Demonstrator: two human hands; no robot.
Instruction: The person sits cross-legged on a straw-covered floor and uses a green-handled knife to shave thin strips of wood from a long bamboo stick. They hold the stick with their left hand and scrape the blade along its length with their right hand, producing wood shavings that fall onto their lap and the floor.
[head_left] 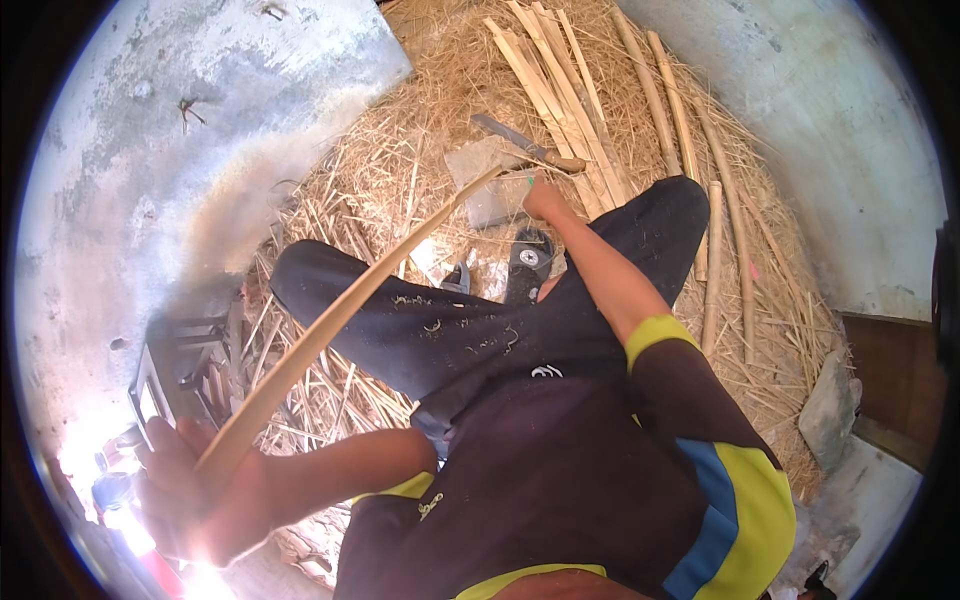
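Observation:
My left hand [205, 505], at the lower left, is closed around the near end of a long bamboo strip [345, 302]. The pale strip slants up and away across my left leg, and its far tip reaches a grey block on the ground. My right hand [543, 201] is closed like a fist just right of that tip. A speck of green shows at its fingers, but what it grips is hidden. Just beyond lies a knife [540, 150] with a wooden handle, its dark blade pointing left. The grey block [487, 208] sits beneath the strip's tip.
Split bamboo strips [560, 95] lie in a bundle ahead. Several round bamboo poles [713, 270] rest to the right. Straw and shavings [390, 170] cover the ground around my crossed legs [480, 320]. Bluish walls [190, 170] stand at both sides; a stone slab [828, 410] leans at right.

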